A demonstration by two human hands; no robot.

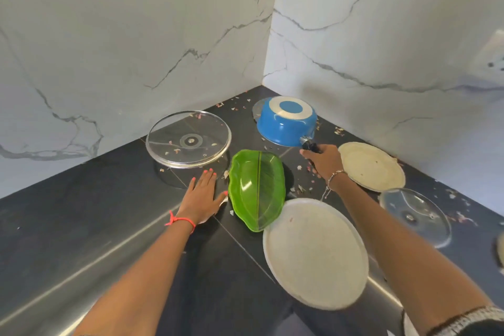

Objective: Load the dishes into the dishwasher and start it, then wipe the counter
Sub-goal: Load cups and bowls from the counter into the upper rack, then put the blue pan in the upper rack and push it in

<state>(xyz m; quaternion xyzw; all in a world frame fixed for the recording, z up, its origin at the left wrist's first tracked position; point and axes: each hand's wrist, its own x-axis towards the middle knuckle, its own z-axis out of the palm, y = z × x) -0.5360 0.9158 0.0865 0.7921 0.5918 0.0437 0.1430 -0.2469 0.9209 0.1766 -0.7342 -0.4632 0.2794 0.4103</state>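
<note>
- Blue saucepan (286, 124): base up, tilted, in the far corner of the dark tabletop (109, 226). Pale ring with a blue centre shows on its base. Cannot tell whether the rim touches the tabletop.
- Right hand (324, 162): fingers curled round the saucepan's dark handle (311, 144), which points toward the person. The pan body lies just beyond the hand. Chain bracelet (334, 176) on the wrist.
- Left hand (203, 196): palm down, flat on the tabletop, fingers straight, holding nothing. Well apart from the saucepan, to its near left. Thumb tip at the rim of the green leaf-shaped plate (257, 191). Red thread (181, 222) on the wrist.
- Green leaf-shaped plate: between the two hands, long axis running away from the person; its near end overlaps the edge of the near round plate (315, 252).
- Large glass lid (188, 139): just beyond the left fingertips, knob side down, scraps on it.
- Far round plate (372, 166): just right of the right hand, partly hidden by the wrist.
- Small glass lid (414, 215): right of the right forearm.
- Food scraps (308, 188): scattered over the tabletop, thickest near the saucepan and right wrist.
- Veined marble walls (136, 35) meet behind the saucepan; wall socket (493, 60) at far right.
</note>
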